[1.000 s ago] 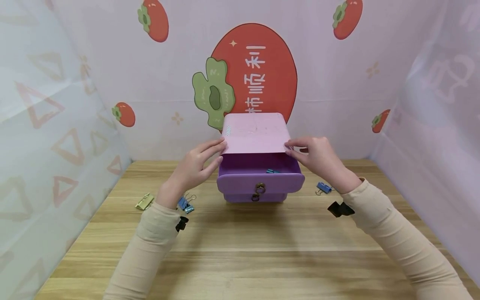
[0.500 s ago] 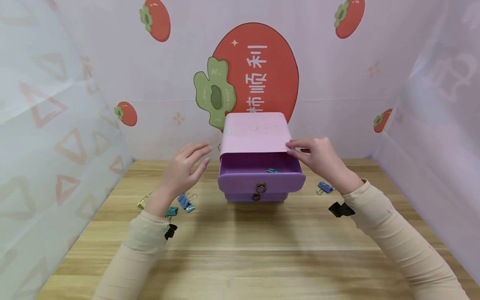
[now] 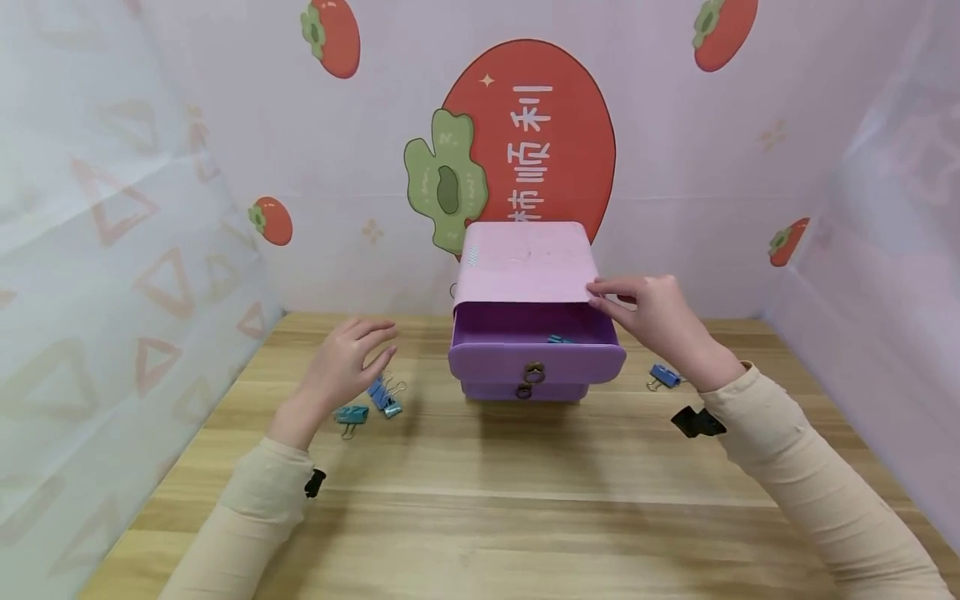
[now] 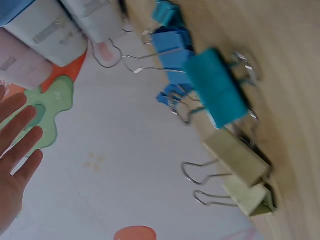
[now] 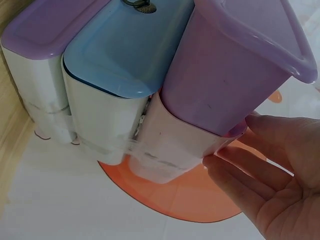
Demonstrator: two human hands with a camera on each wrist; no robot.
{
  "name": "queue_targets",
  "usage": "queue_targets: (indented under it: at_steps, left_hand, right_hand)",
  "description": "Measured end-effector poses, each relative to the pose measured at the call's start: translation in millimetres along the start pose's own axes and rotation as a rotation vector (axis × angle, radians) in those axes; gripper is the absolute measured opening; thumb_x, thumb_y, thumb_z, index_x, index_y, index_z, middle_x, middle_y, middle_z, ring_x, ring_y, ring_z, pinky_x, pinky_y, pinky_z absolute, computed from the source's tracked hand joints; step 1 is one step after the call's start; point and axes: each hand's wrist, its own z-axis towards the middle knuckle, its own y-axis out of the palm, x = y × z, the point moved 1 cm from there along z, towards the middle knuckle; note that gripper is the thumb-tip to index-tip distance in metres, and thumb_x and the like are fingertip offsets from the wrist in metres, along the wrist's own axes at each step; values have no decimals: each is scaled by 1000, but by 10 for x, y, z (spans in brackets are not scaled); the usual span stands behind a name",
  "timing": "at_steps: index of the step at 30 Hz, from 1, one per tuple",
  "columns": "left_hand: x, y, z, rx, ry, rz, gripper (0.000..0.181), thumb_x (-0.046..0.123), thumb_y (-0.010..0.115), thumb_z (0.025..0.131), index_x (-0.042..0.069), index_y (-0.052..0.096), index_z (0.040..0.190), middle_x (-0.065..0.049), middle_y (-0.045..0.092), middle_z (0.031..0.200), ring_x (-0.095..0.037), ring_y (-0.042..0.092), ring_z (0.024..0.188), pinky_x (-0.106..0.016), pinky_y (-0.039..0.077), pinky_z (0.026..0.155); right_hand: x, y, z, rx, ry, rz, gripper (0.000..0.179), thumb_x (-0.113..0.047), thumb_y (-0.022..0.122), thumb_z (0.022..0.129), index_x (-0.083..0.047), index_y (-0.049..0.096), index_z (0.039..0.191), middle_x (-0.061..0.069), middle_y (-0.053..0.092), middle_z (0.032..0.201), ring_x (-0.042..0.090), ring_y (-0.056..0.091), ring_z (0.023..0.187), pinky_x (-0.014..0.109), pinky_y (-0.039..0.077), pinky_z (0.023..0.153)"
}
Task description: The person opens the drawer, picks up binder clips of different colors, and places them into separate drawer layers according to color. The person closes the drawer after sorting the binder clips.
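Observation:
A small desktop drawer organizer (image 3: 525, 262) with a pink top stands near the back of the table. Its top purple drawer (image 3: 491, 363) is pulled out, and a teal binder clip (image 3: 558, 339) shows inside. My right hand (image 3: 663, 321) pinches the front right corner of the pink casing (image 5: 167, 142) between thumb and fingers. Off to the left, my left hand (image 3: 337, 367) holds nothing, its fingers loosely extended. It is nearest to a teal binder clip (image 4: 215, 87), blue binder clips (image 4: 172, 55) and pale yellow binder clips (image 4: 237, 157); the yellow ones are hidden in the head view.
A blue binder clip (image 3: 664, 377) lies right of the organizer, below my right hand. Below the top drawer, a blue drawer (image 5: 130, 50) and another purple drawer (image 5: 50, 30) are closed. A printed cloth (image 3: 352, 150) encloses the wooden table (image 3: 480, 517) at the back and sides.
My left hand has let go of the organizer's left edge and moved left and down toward the binder clips. My right hand stays at the right corner. The head view has shifted slightly.

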Motion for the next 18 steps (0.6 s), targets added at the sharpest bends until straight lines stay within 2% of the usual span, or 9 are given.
queue_targets:
  at_steps: [6,10,14,18]
  left_hand:
    - [-109,39,-190,-110,-18,47,28,17,74,81,4,71,106,-14,68,112,-30,61,101,-45,52,85]
    - [-138,33,-301,-204,-26,46,28,20,79,77,5,74,99,-12,70,104,-30,62,96,-42,55,79]
    - [-160,26,-387,-309,-59,45,31,22,82,73,5,74,98,-9,70,99,-27,62,94,-40,55,78]
    - [-174,13,-454,-387,-107,45,34,21,83,72,4,74,100,-9,69,96,-27,63,92,-41,55,79]
  right_hand:
    - [6,-1,-2,8,4,-4,24,-18,72,84,-8,74,106,10,72,103,25,70,92,41,57,79]
    - [7,4,-1,2,7,-5,24,-19,72,84,-9,74,106,10,72,104,25,71,92,40,57,79]
    - [11,5,0,2,13,3,24,-18,72,84,-9,74,106,10,72,104,25,70,93,40,57,79]
    - [13,3,0,5,13,4,24,-18,73,84,-9,74,106,10,72,103,25,70,92,40,57,79]
